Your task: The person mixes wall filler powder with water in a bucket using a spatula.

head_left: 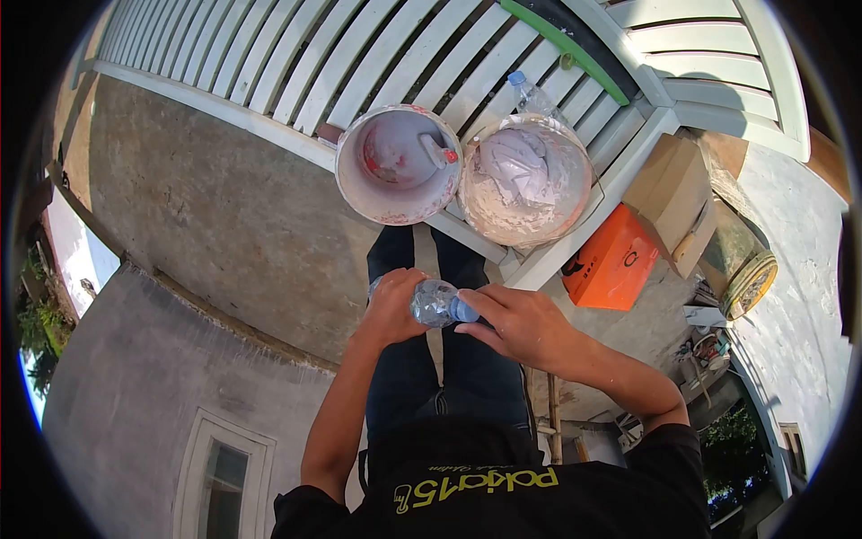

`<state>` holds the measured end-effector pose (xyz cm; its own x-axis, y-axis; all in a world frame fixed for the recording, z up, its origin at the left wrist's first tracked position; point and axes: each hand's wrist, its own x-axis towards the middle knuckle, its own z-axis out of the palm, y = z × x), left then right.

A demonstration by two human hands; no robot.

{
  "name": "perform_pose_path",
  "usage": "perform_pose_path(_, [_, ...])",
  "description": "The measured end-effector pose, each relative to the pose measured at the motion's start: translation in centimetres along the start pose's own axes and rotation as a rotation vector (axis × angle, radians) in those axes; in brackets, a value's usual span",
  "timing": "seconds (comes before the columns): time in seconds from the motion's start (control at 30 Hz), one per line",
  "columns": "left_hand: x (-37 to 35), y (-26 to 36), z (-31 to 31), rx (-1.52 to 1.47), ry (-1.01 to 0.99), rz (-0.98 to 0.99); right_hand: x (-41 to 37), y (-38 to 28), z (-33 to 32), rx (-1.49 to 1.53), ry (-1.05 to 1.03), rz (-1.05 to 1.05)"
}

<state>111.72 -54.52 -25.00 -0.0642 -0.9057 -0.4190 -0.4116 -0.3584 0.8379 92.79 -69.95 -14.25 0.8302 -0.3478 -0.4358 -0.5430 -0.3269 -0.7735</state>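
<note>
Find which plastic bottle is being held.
The bottle in the left hand, its cap pinched by the right hand; the other bottle rests on the bench.

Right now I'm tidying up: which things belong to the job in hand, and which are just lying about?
In use:
plastic bottle, in the left hand
blue cap, at the right hand

Probably just lying about:
other plastic bottle
cardboard box
orange box
stained left bucket
stained right bucket

A slatted bench (242, 123) spans twelve o'clock, an orange box (612, 262) adjoins a cardboard carton (666, 193) near three, and a window (224, 485) shows toward seven-thirty.
</note>
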Motion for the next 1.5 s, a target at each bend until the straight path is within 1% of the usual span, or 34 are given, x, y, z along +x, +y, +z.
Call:
perform_pose_path(0.1, [0.1,0.3,0.4,0.041,0.02,0.018,-0.3,-0.1,0.0,0.021,-0.013,0.115])
perform_pose_path(0.2, [0.5,0.3,0.5,0.025,0.023,0.021,-0.1,0.0,0.1,0.051,0.169,-0.096])
perform_pose_path(0.3, [0.8,0.4,0.6,-0.014,0.041,0.044,-0.1,0.6,-0.6,0.058,0.137,-0.18])
perform_pose_path(0.4, [1.0,0.5,0.4,-0.023,0.028,0.041,-0.3,0.9,-0.9,0.054,0.143,-0.208])
perform_pose_path(0.5, [1.3,0.7,0.3,-0.003,-0.015,0.024,-0.7,0.9,-1.5,0.066,0.071,-0.146])
perform_pose_path(0.6, [1.2,1.0,0.7,0.023,0.011,0.016,-0.9,0.5,-1.0,0.011,0.102,-0.05])
perform_pose_path(0.7, [1.3,1.9,1.1,-0.006,0.054,-0.017,-0.5,0.1,-1.5,0.01,0.002,0.183])
perform_pose_path(0.77, [1.3,2.5,1.0,-0.032,0.062,-0.076,-0.2,-0.4,-1.5,-0.027,-0.008,0.254])
perform_pose_path(0.8, [1.3,2.2,1.2,-0.024,0.043,-0.065,-0.1,-0.5,-1.4,-0.044,-0.012,0.288])
perform_pose_path(0.9, [1.5,1.6,1.5,0.003,0.004,-0.012,-1.3,-0.6,-1.3,-0.173,-0.01,0.107])
perform_pose_path(0.97, [1.6,1.5,1.3,0.024,-0.007,0.048,-1.6,-0.7,-1.0,-0.284,-0.023,0.017])
perform_pose_path(1.0, [1.6,1.4,1.4,0.02,-0.009,0.048,-1.9,-0.7,-1.0,-0.341,-0.03,-0.023])
perform_pose_path(1.1, [1.8,1.3,1.6,0.03,0.005,0.052,-1.3,0.2,-1.6,-0.391,-0.017,-0.086])
perform_pose_path(1.2, [2.0,1.9,1.6,0.045,0.038,0.032,-1.1,1.2,-1.4,-0.316,0.034,-0.07])
perform_pose_path(1.3, [2.4,2.9,1.7,0.005,0.063,-0.039,-0.6,2.0,-0.6,-0.168,0.095,0.114])
perform_pose_path(1.37, [2.8,3.8,2.0,-0.01,0.104,-0.083,-0.1,2.4,-0.8,-0.124,0.095,0.234])
perform_pose_path(1.4, [2.9,4.2,2.4,0.025,0.154,-0.097,0.2,2.6,-1.1,-0.104,0.094,0.295])
perform_pose_path(1.47, [3.3,4.9,3.2,0.091,0.247,-0.118,0.8,3.0,-1.9,0.033,0.1,0.444])
perform_pose_path(1.5, [3.6,5.3,3.5,0.094,0.261,-0.132,0.9,3.1,-2.2,0.102,0.104,0.516])
